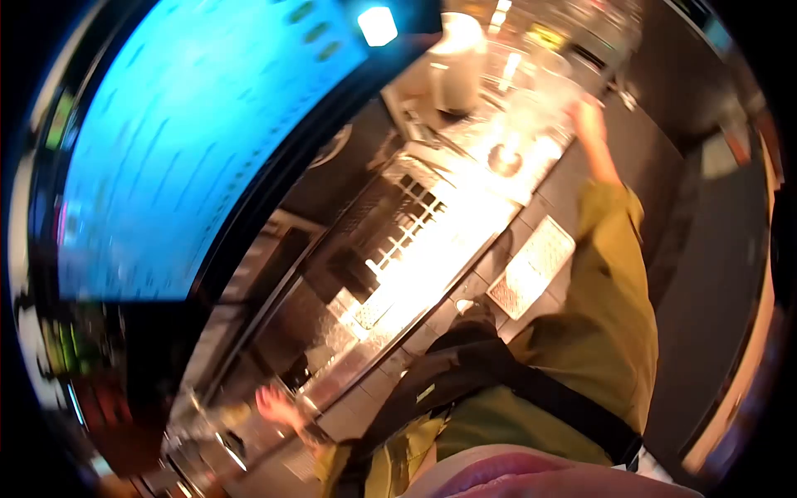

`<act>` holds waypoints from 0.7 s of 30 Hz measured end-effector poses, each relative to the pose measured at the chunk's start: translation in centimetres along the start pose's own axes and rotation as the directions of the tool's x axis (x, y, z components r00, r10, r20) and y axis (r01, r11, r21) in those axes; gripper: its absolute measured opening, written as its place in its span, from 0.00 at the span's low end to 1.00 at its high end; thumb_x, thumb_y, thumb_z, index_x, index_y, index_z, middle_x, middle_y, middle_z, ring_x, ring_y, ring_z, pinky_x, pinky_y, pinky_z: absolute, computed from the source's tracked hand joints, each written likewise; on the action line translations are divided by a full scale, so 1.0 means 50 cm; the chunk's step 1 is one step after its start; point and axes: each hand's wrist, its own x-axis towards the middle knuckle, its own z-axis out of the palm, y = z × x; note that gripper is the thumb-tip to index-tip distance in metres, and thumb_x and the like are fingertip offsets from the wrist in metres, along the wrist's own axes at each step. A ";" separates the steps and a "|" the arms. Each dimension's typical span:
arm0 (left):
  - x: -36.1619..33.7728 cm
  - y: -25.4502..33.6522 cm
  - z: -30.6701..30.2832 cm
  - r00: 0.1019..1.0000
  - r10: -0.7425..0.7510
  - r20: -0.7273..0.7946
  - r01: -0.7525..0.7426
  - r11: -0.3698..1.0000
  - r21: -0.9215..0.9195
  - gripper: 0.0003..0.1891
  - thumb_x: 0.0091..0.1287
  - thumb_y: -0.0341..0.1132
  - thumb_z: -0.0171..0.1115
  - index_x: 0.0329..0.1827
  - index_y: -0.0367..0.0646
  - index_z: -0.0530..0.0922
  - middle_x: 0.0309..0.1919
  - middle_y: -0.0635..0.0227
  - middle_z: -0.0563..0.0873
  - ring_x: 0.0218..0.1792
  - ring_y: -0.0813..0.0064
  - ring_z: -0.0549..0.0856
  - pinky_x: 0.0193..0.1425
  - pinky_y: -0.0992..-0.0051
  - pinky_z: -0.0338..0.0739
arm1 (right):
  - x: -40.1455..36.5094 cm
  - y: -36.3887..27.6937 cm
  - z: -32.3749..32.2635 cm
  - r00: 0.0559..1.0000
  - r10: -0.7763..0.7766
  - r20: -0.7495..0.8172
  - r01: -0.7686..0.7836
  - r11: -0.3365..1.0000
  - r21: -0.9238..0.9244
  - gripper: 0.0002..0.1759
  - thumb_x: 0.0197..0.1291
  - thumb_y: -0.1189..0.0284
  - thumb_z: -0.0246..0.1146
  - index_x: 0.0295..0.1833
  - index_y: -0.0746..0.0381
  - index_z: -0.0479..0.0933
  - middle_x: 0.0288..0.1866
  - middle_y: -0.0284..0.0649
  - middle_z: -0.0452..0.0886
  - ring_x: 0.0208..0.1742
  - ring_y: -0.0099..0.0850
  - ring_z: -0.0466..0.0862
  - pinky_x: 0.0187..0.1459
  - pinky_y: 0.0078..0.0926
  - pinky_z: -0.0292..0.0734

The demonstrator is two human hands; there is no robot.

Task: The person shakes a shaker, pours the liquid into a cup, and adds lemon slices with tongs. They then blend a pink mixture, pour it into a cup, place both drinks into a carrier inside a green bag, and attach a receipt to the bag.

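My left hand (278, 407) is low in the view, near the corner of the metal counter (332, 380). Its fingers are apart and hold nothing. On the far side, my right hand (588, 120) reaches to the counter's end, with its fingers against a clear plastic container (538, 104). Glare and blur wash out the container's outline. Beside it stands a white pitcher (458, 66). A small round dark thing (504, 159) lies in the bright light close to the container.
A large lit blue screen (191, 141) fills the upper left. Slotted racks (407, 224) sit in the counter's middle. A pale perforated mat or panel (531, 267) lies on the tiled floor (423, 336). A dark surface (706, 274) runs along the right. Glassware (203, 461) stands at the lower left.
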 end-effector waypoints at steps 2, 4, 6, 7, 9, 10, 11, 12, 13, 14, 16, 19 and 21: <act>-0.050 0.086 0.237 0.984 -0.176 -0.024 0.176 0.953 0.247 0.19 0.67 0.30 0.58 0.61 0.39 0.72 0.49 0.60 0.83 0.45 0.72 0.83 0.49 0.73 0.79 | -0.095 0.003 -0.089 0.957 -0.236 -0.167 0.199 0.957 -0.210 0.10 0.60 0.73 0.62 0.44 0.67 0.77 0.50 0.51 0.75 0.45 0.43 0.79 0.49 0.35 0.79; -0.086 0.106 0.361 0.943 -0.131 0.307 0.057 0.970 0.237 0.17 0.63 0.25 0.62 0.56 0.36 0.75 0.45 0.61 0.83 0.45 0.74 0.83 0.51 0.76 0.78 | -0.204 0.005 -0.165 0.798 -0.428 -0.425 0.292 0.891 -0.349 0.13 0.59 0.74 0.67 0.47 0.67 0.77 0.60 0.51 0.72 0.48 0.45 0.79 0.49 0.33 0.79; -0.138 0.153 0.471 0.826 -0.221 0.519 0.064 0.951 0.304 0.21 0.60 0.28 0.68 0.56 0.36 0.75 0.45 0.61 0.83 0.46 0.73 0.83 0.53 0.75 0.78 | -0.332 -0.053 -0.241 0.885 -0.294 -0.362 0.268 0.956 -0.120 0.14 0.56 0.79 0.68 0.48 0.67 0.77 0.62 0.51 0.72 0.52 0.46 0.79 0.51 0.33 0.77; -0.157 0.175 0.513 0.740 -0.158 0.654 -0.101 0.935 0.340 0.24 0.57 0.30 0.71 0.56 0.37 0.75 0.44 0.61 0.83 0.47 0.71 0.83 0.54 0.74 0.78 | -0.391 -0.116 -0.272 0.898 -0.326 -0.295 0.331 0.943 -0.034 0.14 0.54 0.80 0.68 0.48 0.67 0.77 0.62 0.52 0.72 0.55 0.46 0.79 0.52 0.34 0.77; -0.202 0.204 0.568 0.572 -0.111 0.813 -0.298 0.895 0.332 0.33 0.50 0.37 0.77 0.59 0.38 0.73 0.47 0.59 0.83 0.51 0.66 0.82 0.57 0.69 0.76 | -0.477 -0.178 -0.264 0.884 -0.467 -0.020 0.463 0.868 0.182 0.15 0.51 0.82 0.69 0.47 0.67 0.79 0.62 0.52 0.73 0.56 0.46 0.78 0.54 0.34 0.76; -0.228 0.213 0.583 0.511 -0.109 0.853 -0.325 0.894 0.309 0.39 0.47 0.42 0.79 0.62 0.40 0.72 0.51 0.57 0.81 0.54 0.63 0.80 0.60 0.66 0.74 | -0.515 -0.205 -0.231 0.841 -0.522 0.143 0.460 0.829 0.318 0.14 0.51 0.82 0.69 0.45 0.67 0.80 0.62 0.51 0.74 0.57 0.46 0.78 0.55 0.35 0.75; -0.257 0.236 0.592 0.476 -0.135 0.869 -0.366 0.868 0.335 0.43 0.45 0.46 0.80 0.65 0.41 0.70 0.55 0.56 0.79 0.58 0.60 0.78 0.63 0.63 0.72 | -0.558 -0.259 -0.181 0.770 -0.597 0.224 0.456 0.761 0.461 0.11 0.49 0.81 0.70 0.41 0.66 0.81 0.57 0.49 0.77 0.56 0.42 0.79 0.53 0.34 0.76; -0.278 0.252 0.593 0.437 -0.162 0.885 -0.404 0.843 0.354 0.48 0.43 0.50 0.80 0.67 0.42 0.67 0.59 0.55 0.76 0.62 0.58 0.75 0.66 0.60 0.69 | -0.601 -0.314 -0.130 0.684 -0.663 0.304 0.403 0.691 0.600 0.09 0.48 0.81 0.71 0.38 0.65 0.82 0.53 0.47 0.81 0.55 0.39 0.81 0.51 0.34 0.77; -0.296 0.245 0.573 0.426 -0.155 0.891 -0.456 0.814 0.360 0.52 0.39 0.50 0.83 0.68 0.41 0.65 0.61 0.53 0.73 0.63 0.57 0.73 0.68 0.62 0.67 | -0.645 -0.369 -0.080 0.588 -0.716 0.376 0.310 0.629 0.713 0.07 0.47 0.80 0.73 0.34 0.65 0.83 0.48 0.45 0.84 0.54 0.36 0.82 0.50 0.33 0.78; -0.307 0.237 0.549 0.455 -0.103 0.885 -0.465 0.820 0.335 0.49 0.39 0.47 0.82 0.66 0.40 0.67 0.55 0.55 0.76 0.57 0.57 0.76 0.63 0.64 0.71 | -0.698 -0.442 -0.064 0.532 -0.643 0.551 -0.055 0.623 0.780 0.07 0.47 0.79 0.73 0.35 0.64 0.84 0.46 0.44 0.85 0.51 0.39 0.84 0.50 0.34 0.78; -0.291 0.254 0.470 0.592 -0.279 0.756 -0.219 0.847 0.484 0.47 0.38 0.48 0.80 0.63 0.41 0.69 0.55 0.54 0.76 0.57 0.53 0.76 0.60 0.60 0.72 | -0.772 -0.577 -0.047 0.335 -0.878 0.342 0.183 0.417 0.890 0.07 0.48 0.77 0.73 0.35 0.63 0.84 0.47 0.44 0.85 0.51 0.39 0.85 0.49 0.34 0.79; -0.244 0.264 0.275 0.825 -0.124 0.551 -0.264 0.778 0.570 0.43 0.35 0.46 0.82 0.57 0.41 0.72 0.47 0.60 0.77 0.47 0.59 0.80 0.50 0.67 0.76 | -0.909 -0.750 -0.029 0.089 -0.903 0.421 0.099 0.428 0.898 0.23 0.49 0.79 0.73 0.53 0.63 0.79 0.56 0.45 0.81 0.51 0.32 0.84 0.49 0.28 0.80; -0.223 0.243 0.107 0.907 -0.094 0.411 -0.165 0.817 0.552 0.43 0.35 0.47 0.83 0.56 0.40 0.73 0.46 0.65 0.77 0.45 0.69 0.80 0.42 0.72 0.78 | -1.036 -0.856 0.000 -0.035 -0.900 0.435 -0.053 0.436 0.898 0.39 0.49 0.81 0.73 0.69 0.61 0.67 0.62 0.45 0.77 0.51 0.28 0.83 0.50 0.26 0.81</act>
